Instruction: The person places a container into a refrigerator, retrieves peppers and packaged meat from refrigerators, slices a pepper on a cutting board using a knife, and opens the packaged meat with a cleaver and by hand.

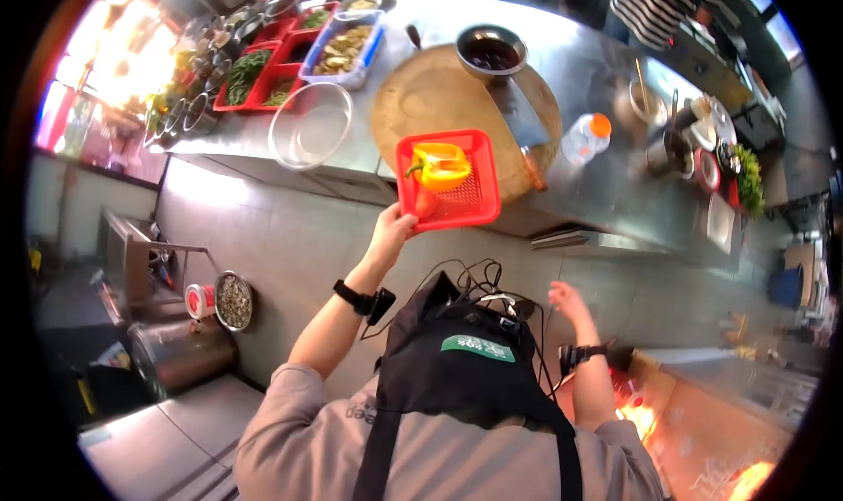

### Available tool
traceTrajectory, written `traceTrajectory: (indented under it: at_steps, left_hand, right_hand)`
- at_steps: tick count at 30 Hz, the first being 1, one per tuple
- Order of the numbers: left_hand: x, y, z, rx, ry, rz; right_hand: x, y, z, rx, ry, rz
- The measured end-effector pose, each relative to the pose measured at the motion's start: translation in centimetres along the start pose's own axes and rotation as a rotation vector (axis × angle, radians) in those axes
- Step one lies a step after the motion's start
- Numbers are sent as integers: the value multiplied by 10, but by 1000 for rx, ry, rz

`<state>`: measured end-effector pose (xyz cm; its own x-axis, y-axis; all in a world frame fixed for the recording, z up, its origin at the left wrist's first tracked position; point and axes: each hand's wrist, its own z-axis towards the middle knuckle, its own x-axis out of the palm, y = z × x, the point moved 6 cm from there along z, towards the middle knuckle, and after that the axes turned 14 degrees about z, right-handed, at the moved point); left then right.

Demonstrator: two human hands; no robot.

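Observation:
My left hand (393, 236) grips the near left corner of a red plastic basket (474, 204), held up at the counter's front edge. Inside the basket lie a cut yellow bell pepper (442, 167) with a green stem and a small round red item (425, 204), perhaps a tomato. Behind the basket is a round wooden chopping board (408, 97). On it rest a cleaver (520, 119) with a wooden handle and, at the far edge, a metal bowl (492, 51) of dark liquid. My right hand (569, 299) hangs beside my apron, fingers loosely bent, holding nothing visible.
A clear plastic bowl (311, 125) overhangs the counter edge at left. Beyond it stand red trays of greens (246, 76) and a blue-rimmed tub (344, 48). An orange-capped bottle (587, 138) is right of the board. Another person's striped clothing (654, 7) shows at the far right.

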<state>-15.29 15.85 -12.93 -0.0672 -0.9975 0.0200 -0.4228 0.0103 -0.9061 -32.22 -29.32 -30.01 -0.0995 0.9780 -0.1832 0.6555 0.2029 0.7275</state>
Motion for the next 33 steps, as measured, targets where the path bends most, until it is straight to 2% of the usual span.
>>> traceTrajectory:
  at_steps: [2, 6, 9, 11, 12, 14, 17, 19, 20, 22, 23, 24, 26, 27, 29, 30, 32, 33]
  left_hand:
    - [-10, -12, 24, 49, -8, -54]
    - [-20, -25, 91, 85, -108, -58]
    - [-24, 8, 138, 103, -168, -37]
    - [-37, 23, 168, 107, -277, 87]
    - [-43, 36, 173, 61, -248, 103]
    - [-37, -3, 109, -75, -294, 45]
    - [-76, 44, 51, -112, -283, 138]
    - [-122, 119, -1, -255, -278, 176]
    - [-157, 177, -32, -251, -331, 267]
    - [-216, 300, -124, -407, -622, 468]
    - [-231, 362, -184, -431, -774, 289]
    - [-229, 392, -249, -659, -874, 292]
    - [-192, 425, -361, -1003, -1045, -27]
    - [-173, 436, -402, -1023, -1140, -121]
    - [-133, 462, -456, -1084, -1085, -241]
    - [-116, 484, -472, -1073, -1063, -318]
    - [-96, 507, -496, -1011, -1127, -679]
    - [-97, 523, -504, -981, -1171, -756]
  right_hand:
    - [22, 33, -18, -37, 32, -150]
    - [32, 89, -43, -145, 78, -154]
    - [23, 115, -48, -183, 90, -213]
    - [21, 137, -30, -237, 111, -259]
    - [25, 137, -19, -223, 148, -287]
    - [35, 145, 5, -211, 207, -314]
    - [81, 184, 32, -325, 417, -433]
    - [120, 214, 39, -355, 519, -472]
    - [142, 230, 38, -400, 581, -497]
    - [182, 254, 32, -413, 669, -451]
    - [207, 267, 31, -421, 752, -395]
    - [229, 274, 29, -437, 820, -438]
    - [275, 287, 22, -532, 898, -478]
    - [299, 287, 19, -530, 945, -524]
    - [349, 276, 14, -549, 1055, -628]
    - [373, 269, 11, -564, 1107, -680]
    - [439, 253, -6, -490, 1213, -915]
    - [476, 243, -15, -465, 1273, -953]
